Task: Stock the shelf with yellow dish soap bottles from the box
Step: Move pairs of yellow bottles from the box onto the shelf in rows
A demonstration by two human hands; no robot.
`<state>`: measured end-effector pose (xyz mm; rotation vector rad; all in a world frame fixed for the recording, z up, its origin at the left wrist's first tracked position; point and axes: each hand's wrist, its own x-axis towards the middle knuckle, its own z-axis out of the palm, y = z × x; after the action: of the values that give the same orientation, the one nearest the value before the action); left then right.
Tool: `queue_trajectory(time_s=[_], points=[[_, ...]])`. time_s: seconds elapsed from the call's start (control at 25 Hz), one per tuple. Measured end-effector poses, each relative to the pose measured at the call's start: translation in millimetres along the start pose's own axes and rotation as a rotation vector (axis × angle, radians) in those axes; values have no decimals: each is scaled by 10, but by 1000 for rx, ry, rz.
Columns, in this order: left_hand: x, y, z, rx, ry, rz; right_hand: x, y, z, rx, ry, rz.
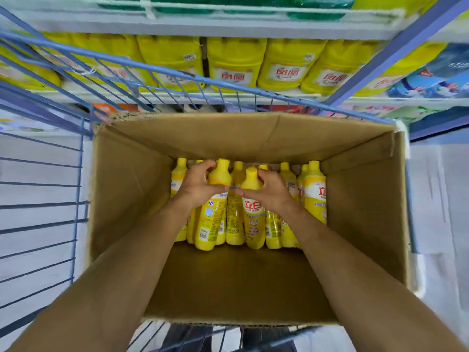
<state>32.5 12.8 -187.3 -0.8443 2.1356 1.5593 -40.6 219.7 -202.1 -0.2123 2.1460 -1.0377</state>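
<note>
The left hand (198,184) is curling its fingers round the neck of 1 yellow bottle (212,219), and the right hand (271,189) is gripping the neck of a second bottle (252,217) in the same way. Both bottles are standing low inside the cardboard box (121,186), among the other bottles (314,194) at its far end.

In my judgement, a hold so high on the neck is letting the heavy body swing, so it may be hitting the tall box wall on the way up. The neighbours are leaning, and they may be falling into the bare near half of the box once 2 are taken out. The rail of the blue wire cart (40,199) is crossing between box and shelf (228,96) and could catch a bottle.

The right bottle is showing red characters 立白. The left one is showing a barcode and small print that I cannot read. The big yellow containers (234,64) on the shelf are carrying red characters, too blurred to read.
</note>
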Motion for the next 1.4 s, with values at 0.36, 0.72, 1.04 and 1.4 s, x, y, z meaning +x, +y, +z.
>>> queue_trajectory(time_s=[0.36,0.72,1.04,1.4], points=[[-1084,1682,-812,-121,-43,313,-887,-1811,-1034,-56,129,-314],[-2458,4000,-1899,-93,61,740,-2076,-4103,-2455,-36,334,-639],[-3086,5374,-2342,-64,164,1013,-2745,-5325,-3306,-55,436,-853],[-2785,6228,-2508,13,326,1042,-2205,-5911,-3976,-107,448,-972]])
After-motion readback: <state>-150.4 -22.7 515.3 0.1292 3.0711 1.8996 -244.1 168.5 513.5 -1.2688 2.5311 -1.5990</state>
